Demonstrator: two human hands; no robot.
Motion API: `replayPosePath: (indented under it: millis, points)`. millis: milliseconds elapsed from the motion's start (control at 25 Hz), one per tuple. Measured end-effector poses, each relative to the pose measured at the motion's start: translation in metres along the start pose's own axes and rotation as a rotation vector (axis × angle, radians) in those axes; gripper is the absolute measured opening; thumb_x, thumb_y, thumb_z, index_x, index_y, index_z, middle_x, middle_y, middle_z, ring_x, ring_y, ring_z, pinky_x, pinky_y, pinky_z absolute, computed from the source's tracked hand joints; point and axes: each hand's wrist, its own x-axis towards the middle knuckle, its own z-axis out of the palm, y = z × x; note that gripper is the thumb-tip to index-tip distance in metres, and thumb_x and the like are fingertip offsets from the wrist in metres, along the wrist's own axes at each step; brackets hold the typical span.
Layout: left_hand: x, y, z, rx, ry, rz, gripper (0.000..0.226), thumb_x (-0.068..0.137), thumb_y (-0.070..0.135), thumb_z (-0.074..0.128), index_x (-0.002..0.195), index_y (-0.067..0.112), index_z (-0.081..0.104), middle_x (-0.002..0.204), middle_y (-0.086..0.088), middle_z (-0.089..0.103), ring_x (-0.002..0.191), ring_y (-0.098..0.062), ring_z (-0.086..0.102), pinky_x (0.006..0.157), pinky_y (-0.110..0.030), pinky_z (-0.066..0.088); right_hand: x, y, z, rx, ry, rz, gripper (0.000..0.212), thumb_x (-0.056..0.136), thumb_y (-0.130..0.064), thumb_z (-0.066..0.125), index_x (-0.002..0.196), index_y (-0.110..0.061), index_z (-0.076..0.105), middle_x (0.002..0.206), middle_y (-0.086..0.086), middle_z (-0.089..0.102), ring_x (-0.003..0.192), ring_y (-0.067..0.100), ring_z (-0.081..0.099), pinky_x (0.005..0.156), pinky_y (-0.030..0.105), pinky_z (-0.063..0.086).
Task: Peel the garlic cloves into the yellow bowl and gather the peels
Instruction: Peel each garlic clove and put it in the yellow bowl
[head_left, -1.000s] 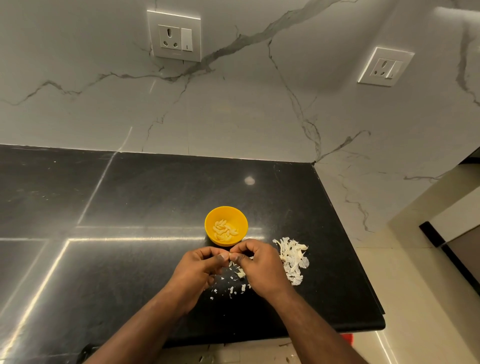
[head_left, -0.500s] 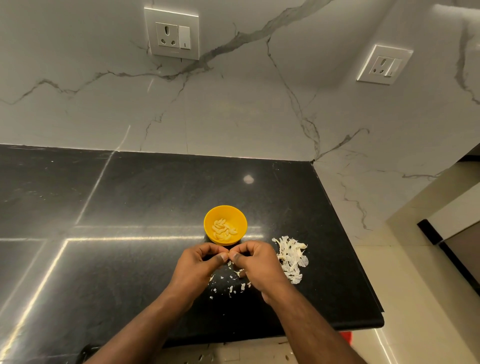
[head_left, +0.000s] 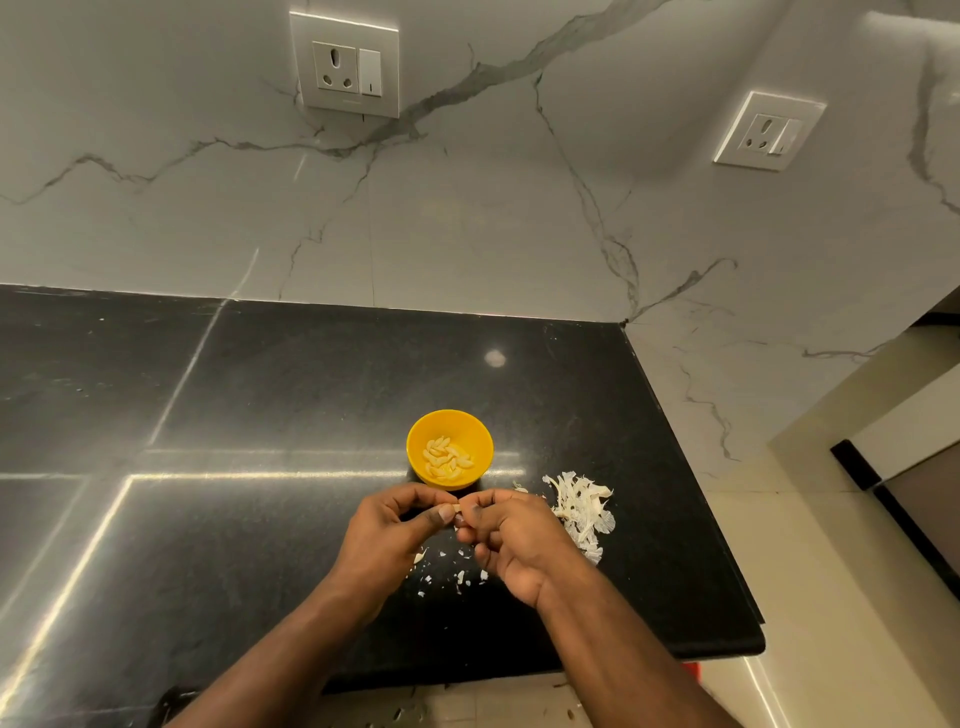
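Both hands met just at 6 o'clock of the yellow bowl (head_left: 450, 450), above the black countertop (head_left: 260, 395). The left hand (head_left: 387, 535) and the right hand (head_left: 511, 540) had their fingers curled in, and thumb and fingertips of each pinched a small pale garlic clove (head_left: 457, 508) held between them; only a sliver of it showed. The bowl stood on the counter and held a heap of peeled cloves (head_left: 447, 457). A pile of white peels (head_left: 582, 512) lay at 3 o'clock of the right hand, just beside it. Small peel scraps (head_left: 460, 579) were scattered on the counter under the hands, toward 6 o'clock. On the marble wall sat 2 sockets, at 11 o'clock (head_left: 344, 65) and at 2 o'clock (head_left: 770, 130) of the bowl.
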Motion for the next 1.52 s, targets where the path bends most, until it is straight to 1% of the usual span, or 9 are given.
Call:
replayPosePath:
  millis: [160, 360, 600, 680, 800, 920, 1000, 1280, 1520]
  points:
    - [0.004, 0.002, 0.001, 0.006, 0.009, -0.032, 0.006, 0.089, 0.003, 0.071, 0.088, 0.006, 0.076, 0.076, -0.004, 0.075, 0.068, -0.009, 0.066, 0.064, -0.021, 0.05, 0.002, 0.006, 0.006, -0.105, 0.052, -0.189, 0.02, 0.091, 0.003, 0.061, 0.076, -0.008, 0.069, 0.069, 0.006, 0.067, 0.06, 0.012, 0.057, 0.053, 0.022, 0.042]
    - [0.011, 0.004, -0.003, -0.245, -0.011, -0.343, 0.008, 0.088, -0.003, 0.063, 0.089, -0.004, 0.071, 0.07, -0.012, 0.065, 0.056, -0.012, 0.048, 0.055, -0.025, 0.034, 0.012, 0.022, 0.005, -0.47, 0.187, -0.627, 0.015, 0.089, -0.005, 0.068, 0.078, -0.015, 0.07, 0.075, 0.0, 0.071, 0.069, 0.011, 0.065, 0.068, 0.031, 0.055]
    - [0.008, 0.01, -0.001, -0.38, -0.041, -0.562, 0.015, 0.09, 0.011, 0.065, 0.076, 0.01, 0.068, 0.066, -0.001, 0.062, 0.053, -0.006, 0.049, 0.054, -0.021, 0.033, 0.016, 0.031, 0.004, -0.719, 0.299, -1.012, 0.018, 0.084, -0.001, 0.07, 0.077, -0.018, 0.068, 0.078, -0.011, 0.065, 0.079, -0.002, 0.058, 0.07, 0.008, 0.04]
    - [0.008, 0.007, -0.001, -0.364, -0.015, -0.503, 0.018, 0.091, 0.009, 0.065, 0.074, 0.009, 0.071, 0.069, -0.006, 0.064, 0.055, -0.009, 0.05, 0.054, -0.022, 0.033, 0.015, 0.033, 0.005, -0.703, 0.313, -0.976, 0.018, 0.085, -0.002, 0.069, 0.077, -0.018, 0.067, 0.078, -0.01, 0.066, 0.077, -0.001, 0.058, 0.069, 0.009, 0.04]
    - [0.005, 0.004, -0.002, -0.123, 0.049, -0.197, 0.013, 0.092, 0.004, 0.066, 0.083, 0.009, 0.074, 0.076, -0.012, 0.071, 0.062, -0.012, 0.058, 0.052, -0.02, 0.04, 0.009, 0.022, 0.012, -0.275, 0.131, -0.516, 0.013, 0.091, -0.006, 0.067, 0.08, -0.012, 0.07, 0.076, 0.004, 0.071, 0.067, 0.008, 0.062, 0.061, 0.021, 0.048]
    - [0.004, 0.001, -0.006, 0.02, 0.071, -0.001, 0.008, 0.092, 0.008, 0.069, 0.091, 0.013, 0.075, 0.084, -0.006, 0.077, 0.079, -0.015, 0.07, 0.072, -0.026, 0.055, 0.003, 0.011, 0.01, -0.06, 0.002, -0.243, 0.013, 0.092, -0.006, 0.062, 0.084, -0.01, 0.072, 0.076, 0.007, 0.07, 0.063, 0.013, 0.062, 0.055, 0.023, 0.047]
    - [0.004, -0.001, -0.007, 0.042, 0.064, 0.034, 0.009, 0.092, 0.008, 0.07, 0.092, 0.015, 0.076, 0.087, -0.005, 0.077, 0.087, -0.019, 0.072, 0.082, -0.034, 0.057, 0.001, 0.009, 0.007, -0.115, -0.019, -0.243, 0.015, 0.09, -0.004, 0.061, 0.083, -0.009, 0.073, 0.074, 0.008, 0.069, 0.063, 0.015, 0.061, 0.055, 0.024, 0.046]
    - [0.003, -0.006, -0.012, 0.216, 0.045, 0.102, 0.018, 0.089, 0.014, 0.075, 0.089, 0.032, 0.077, 0.088, 0.01, 0.077, 0.089, -0.009, 0.072, 0.083, -0.036, 0.057, 0.006, 0.013, 0.002, -0.242, 0.013, -0.314, 0.011, 0.087, -0.003, 0.064, 0.084, -0.005, 0.075, 0.073, 0.007, 0.071, 0.063, 0.016, 0.059, 0.057, 0.028, 0.047]
    - [-0.001, -0.004, -0.012, 0.361, 0.061, 0.18, 0.014, 0.087, 0.018, 0.077, 0.093, 0.03, 0.077, 0.086, 0.019, 0.075, 0.085, -0.002, 0.07, 0.075, -0.021, 0.053, 0.007, 0.016, 0.001, -0.449, 0.058, -0.414, 0.017, 0.087, -0.007, 0.065, 0.079, -0.016, 0.077, 0.073, 0.004, 0.073, 0.063, 0.01, 0.064, 0.062, 0.031, 0.053]
